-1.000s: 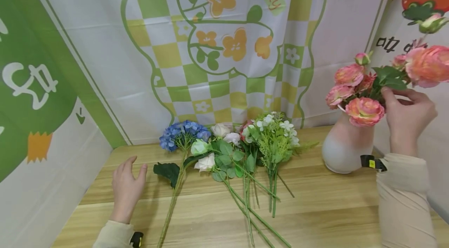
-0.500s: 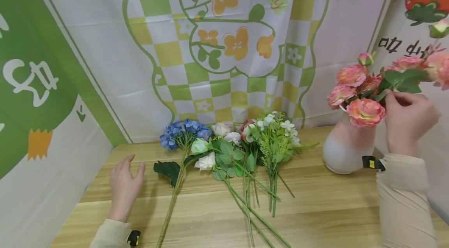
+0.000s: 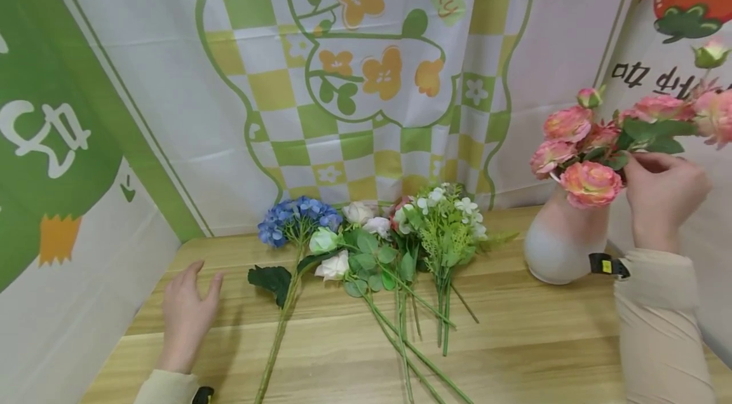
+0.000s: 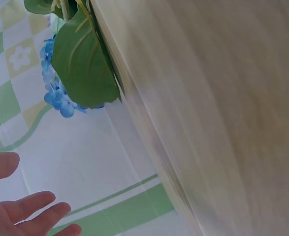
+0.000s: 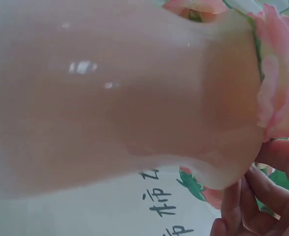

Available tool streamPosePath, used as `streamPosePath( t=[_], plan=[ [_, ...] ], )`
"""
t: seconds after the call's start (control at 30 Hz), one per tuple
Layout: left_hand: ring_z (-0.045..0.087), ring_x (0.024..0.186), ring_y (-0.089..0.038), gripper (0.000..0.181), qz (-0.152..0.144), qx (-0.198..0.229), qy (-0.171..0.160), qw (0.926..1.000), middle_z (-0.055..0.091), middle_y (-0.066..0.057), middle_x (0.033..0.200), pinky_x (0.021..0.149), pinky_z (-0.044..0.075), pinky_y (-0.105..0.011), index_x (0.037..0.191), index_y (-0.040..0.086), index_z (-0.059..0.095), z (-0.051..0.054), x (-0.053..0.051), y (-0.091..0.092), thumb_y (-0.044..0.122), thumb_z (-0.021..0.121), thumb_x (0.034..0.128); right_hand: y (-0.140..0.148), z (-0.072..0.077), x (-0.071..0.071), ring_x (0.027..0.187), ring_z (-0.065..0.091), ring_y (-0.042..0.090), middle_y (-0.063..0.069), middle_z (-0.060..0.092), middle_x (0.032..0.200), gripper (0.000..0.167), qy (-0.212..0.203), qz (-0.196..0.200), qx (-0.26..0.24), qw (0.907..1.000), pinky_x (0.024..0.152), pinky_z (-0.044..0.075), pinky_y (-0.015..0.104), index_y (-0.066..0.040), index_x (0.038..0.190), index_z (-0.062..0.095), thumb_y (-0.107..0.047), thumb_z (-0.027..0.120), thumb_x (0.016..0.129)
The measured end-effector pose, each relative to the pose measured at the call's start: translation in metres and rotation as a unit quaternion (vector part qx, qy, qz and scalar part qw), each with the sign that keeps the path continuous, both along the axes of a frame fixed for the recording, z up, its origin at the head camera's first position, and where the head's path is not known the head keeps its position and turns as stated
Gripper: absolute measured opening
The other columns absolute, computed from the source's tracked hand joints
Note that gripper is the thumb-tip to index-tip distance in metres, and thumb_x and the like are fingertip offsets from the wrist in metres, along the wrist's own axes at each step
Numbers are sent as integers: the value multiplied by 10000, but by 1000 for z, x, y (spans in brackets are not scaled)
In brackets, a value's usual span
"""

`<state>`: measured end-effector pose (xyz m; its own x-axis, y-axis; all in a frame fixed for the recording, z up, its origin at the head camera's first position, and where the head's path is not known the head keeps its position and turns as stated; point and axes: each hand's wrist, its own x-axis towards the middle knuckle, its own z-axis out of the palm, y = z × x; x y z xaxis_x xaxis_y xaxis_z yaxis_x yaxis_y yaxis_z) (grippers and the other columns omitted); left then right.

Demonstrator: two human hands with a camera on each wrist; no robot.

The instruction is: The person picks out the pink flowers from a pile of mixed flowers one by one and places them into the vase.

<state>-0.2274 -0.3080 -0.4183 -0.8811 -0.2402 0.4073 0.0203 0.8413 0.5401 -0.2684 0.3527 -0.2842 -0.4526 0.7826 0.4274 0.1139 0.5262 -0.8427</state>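
Observation:
A vase (image 3: 563, 245), pinkish above and pale blue-white below, stands upright at the right of the table. Several pink peony-like flowers (image 3: 591, 185) fill its mouth. At the rim my right hand (image 3: 666, 194) pinches a stem of the pink flowers, just under a dark green leaf (image 3: 657, 132); the stem itself is mostly hidden by the fingers. In the right wrist view, fingertips (image 5: 231, 204) lie close against the vase lip. My left hand (image 3: 189, 315) hovers at the table's left with relaxed, spread fingers, holding nothing. The blue hydrangea (image 3: 300, 220) is the thing nearest to it.
White roses (image 3: 334, 264) with long crossing green stems lie mid-table (image 3: 503, 353). Beside them is a bunch of small white flowers and greenery (image 3: 448, 226). A printed checked cloth (image 3: 343, 143) hangs behind the table.
The pink flower spray at the right has tipped outward and lower, and my right hand has shifted slightly down with it. My left hand has drifted a little left.

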Motion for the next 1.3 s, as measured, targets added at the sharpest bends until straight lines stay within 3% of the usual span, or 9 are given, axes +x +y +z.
streamPosePath(
  t=[0.13, 0.33, 0.47, 0.63, 0.73, 0.9, 1.13, 1.2, 1.3],
  plan=[
    [344, 1208, -553, 563, 42, 4, -27, 10000, 415, -365, 1339, 987, 262, -656, 1360, -99, 394, 0, 4, -4, 309, 485, 983, 3, 1, 4, 561, 327, -170, -393, 282, 534, 413, -397, 63, 146, 9991, 631, 290, 107, -81, 1119, 706, -385, 567, 877],
    [353, 1197, -549, 553, 103, -24, 15, 9999, 425, -371, 1321, 978, 265, -656, 1349, -104, 404, 0, 7, -9, 299, 488, 979, 4, -2, 9, 560, 322, -149, -398, 270, 505, 394, -798, 231, 107, 9965, 579, 304, 108, -105, 1124, 713, -383, 561, 890],
    [355, 1191, -553, 545, 158, -62, 54, 9998, 428, -378, 1312, 974, 263, -656, 1340, -105, 415, -1, 8, -11, 288, 497, 973, 3, -5, 8, 726, 496, -77, -392, 319, 563, 127, -622, 267, -78, 9977, 668, 421, 130, -345, 809, 722, -411, 623, 856],
    [358, 1182, -556, 542, 189, -96, 46, 9998, 429, -385, 1305, 969, 265, -657, 1339, -110, 412, -1, 9, -11, 280, 498, 971, 3, -7, 9, 905, 481, -24, -316, 330, 730, 326, -476, 324, -314, 9978, 808, 421, 171, -435, 553, 496, -406, 640, 844],
    [354, 1190, -558, 544, 195, -72, 52, 9998, 427, -381, 1314, 978, 259, -656, 1341, -107, 412, 0, 9, -11, 283, 496, 972, 5, -4, 9, 699, 307, -126, -365, 334, 619, 231, -722, 335, -190, 9966, 585, 319, 146, -360, 623, 615, -427, 633, 843],
    [348, 1201, -556, 544, 185, -23, 74, 9998, 424, -373, 1325, 989, 248, -652, 1346, -101, 412, 1, 8, -11, 291, 490, 976, 6, 2, 8, 770, 338, -58, -401, 266, 456, 453, -1157, 450, 118, 9922, 611, 297, 199, 4, 984, 729, -415, 603, 868],
    [346, 1206, -551, 546, 72, -31, 32, 10000, 419, -365, 1338, 992, 244, -656, 1355, -96, 403, 3, 7, -7, 292, 484, 979, 6, 0, 11, 632, 388, -10, -360, 299, 437, 398, -1373, 481, 2, 9894, 526, 327, 175, -51, 907, 740, -420, 594, 876],
    [346, 1208, -547, 548, 63, -23, 25, 10000, 417, -359, 1345, 991, 247, -656, 1360, -91, 400, 4, 7, -5, 295, 483, 980, 5, -2, 12, 585, 379, -25, -343, 316, 482, 457, -1417, 448, -119, 9888, 463, 348, 174, -25, 1035, 718, -433, 579, 881],
    [350, 1216, -539, 546, 57, -16, 41, 10000, 414, -348, 1357, 991, 255, -652, 1364, -83, 403, 6, 6, -3, 295, 489, 978, 5, -5, 16, 617, 368, -62, -331, 347, 561, 234, -1289, 403, -335, 9903, 491, 354, 161, -272, 836, 708, -465, 580, 865]
  ],
)
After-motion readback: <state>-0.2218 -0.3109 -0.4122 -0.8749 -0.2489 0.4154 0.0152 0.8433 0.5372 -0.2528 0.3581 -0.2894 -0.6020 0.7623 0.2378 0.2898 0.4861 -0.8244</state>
